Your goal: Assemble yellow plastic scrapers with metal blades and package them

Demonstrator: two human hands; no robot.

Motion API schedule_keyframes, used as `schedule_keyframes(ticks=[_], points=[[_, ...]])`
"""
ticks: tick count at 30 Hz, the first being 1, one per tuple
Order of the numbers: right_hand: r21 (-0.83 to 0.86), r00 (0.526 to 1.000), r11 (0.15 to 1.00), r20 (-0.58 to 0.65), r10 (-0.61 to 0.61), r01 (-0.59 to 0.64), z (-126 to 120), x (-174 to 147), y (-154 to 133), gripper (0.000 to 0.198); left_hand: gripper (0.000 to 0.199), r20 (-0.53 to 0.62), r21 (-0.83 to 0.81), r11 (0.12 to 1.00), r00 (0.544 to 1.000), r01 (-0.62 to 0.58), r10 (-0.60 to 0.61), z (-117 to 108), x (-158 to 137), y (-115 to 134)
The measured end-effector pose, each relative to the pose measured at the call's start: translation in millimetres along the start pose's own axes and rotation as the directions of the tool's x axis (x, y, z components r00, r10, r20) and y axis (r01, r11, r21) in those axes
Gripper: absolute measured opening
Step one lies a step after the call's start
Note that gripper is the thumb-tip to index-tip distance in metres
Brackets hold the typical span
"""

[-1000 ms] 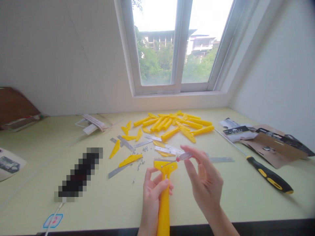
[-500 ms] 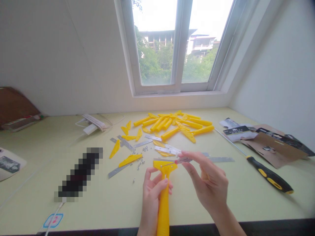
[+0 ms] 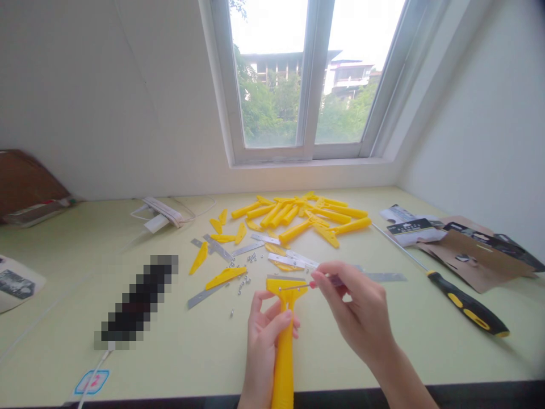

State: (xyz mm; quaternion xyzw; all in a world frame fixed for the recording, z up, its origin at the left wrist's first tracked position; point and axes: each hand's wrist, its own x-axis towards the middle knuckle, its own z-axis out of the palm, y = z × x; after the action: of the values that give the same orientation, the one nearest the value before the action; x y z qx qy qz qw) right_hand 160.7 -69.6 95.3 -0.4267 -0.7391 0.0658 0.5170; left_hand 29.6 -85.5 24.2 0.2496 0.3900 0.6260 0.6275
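Note:
My left hand [image 3: 264,346] is wrapped around the yellow handle of a scraper [image 3: 283,372], its wide head pointing away from me. A metal blade edge shows along the top of that head, with small screws in its face. Between the fingertips of my right hand [image 3: 364,312] is a small screwdriver [image 3: 301,286] with a thin shaft and a reddish handle mostly hidden by the fingers. Its shaft lies across the scraper head from the right, the tip at the left screw. Beyond the head lie metal blades [image 3: 286,261] and yellow plates [image 3: 225,278].
Several yellow scraper handles [image 3: 293,232] are piled at the back. Loose screws [image 3: 244,281] lie left of the scraper head. A large black-and-yellow screwdriver [image 3: 468,304] and cardboard packaging [image 3: 481,253] lie on the right. A pixelated dark object [image 3: 138,304] with a white cable is on the left.
My right hand has shifted slightly right and its fingers are curled more around the small screwdriver. The scraper and my left hand stay nearly in place.

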Motion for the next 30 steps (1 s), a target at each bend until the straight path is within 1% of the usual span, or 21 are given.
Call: schedule_keyframes(ticks=[2,4,6,8,11,12,16,18,20,23,25,26,30], points=[[-0.013,0.987,0.998,0.15,-0.051,0.054,-9,3,-2,0.007,0.035,-0.003,-0.002,1.0,1.0,0.001,-0.001,0,0,0],[-0.039,0.95,0.994,0.302,-0.086,0.102,-19,7,-5,0.008,0.035,0.002,-0.005,1.0,1.0,-0.002,0.002,-1,0,0],[-0.073,0.915,0.985,0.386,-0.116,0.156,-28,10,-7,0.009,0.036,0.012,-0.007,1.0,1.0,-0.01,0.01,-1,0,-1],[-0.103,0.903,0.969,0.395,-0.166,0.223,-35,11,-5,0.01,0.036,0.022,-0.011,1.0,1.0,-0.011,0.011,-2,1,-2],[-0.177,0.909,0.938,0.355,-0.22,0.297,-39,10,-1,0.009,0.037,0.026,-0.017,1.0,1.0,0.003,-0.002,-3,1,-2],[-0.218,0.91,0.926,0.35,-0.222,0.31,-39,9,0,0.012,0.037,0.028,-0.017,1.0,1.0,0.006,-0.005,-3,0,-2],[-0.41,0.922,0.854,0.343,-0.181,0.32,-37,8,2,0.031,0.036,0.045,-0.009,1.0,0.999,0.002,-0.001,-3,-1,-1],[-0.454,0.925,0.84,0.354,-0.136,0.297,-36,8,3,0.032,0.035,0.044,-0.005,1.0,0.999,-0.005,0.005,-3,-1,-2],[-0.43,0.918,0.865,0.387,-0.08,0.257,-38,7,3,0.025,0.035,0.043,-0.005,1.0,0.999,-0.008,0.008,-4,-1,-2],[-0.327,0.883,0.919,0.467,-0.047,0.222,-42,8,1,0.015,0.035,0.058,0.0,1.0,0.998,-0.003,0.003,-4,-1,-2],[-0.277,0.861,0.931,0.503,-0.071,0.239,-44,10,-2,0.014,0.034,0.067,0.014,1.0,0.998,-0.004,0.003,-4,-1,-2],[-0.268,0.858,0.929,0.505,-0.091,0.256,-45,11,-3,0.016,0.034,0.067,0.02,1.0,0.998,-0.007,0.006,-4,-2,-2],[-0.324,0.879,0.89,0.451,-0.153,0.321,-43,14,-4,0.025,0.034,0.062,0.027,0.999,0.998,-0.027,0.025,-4,-3,-2]])
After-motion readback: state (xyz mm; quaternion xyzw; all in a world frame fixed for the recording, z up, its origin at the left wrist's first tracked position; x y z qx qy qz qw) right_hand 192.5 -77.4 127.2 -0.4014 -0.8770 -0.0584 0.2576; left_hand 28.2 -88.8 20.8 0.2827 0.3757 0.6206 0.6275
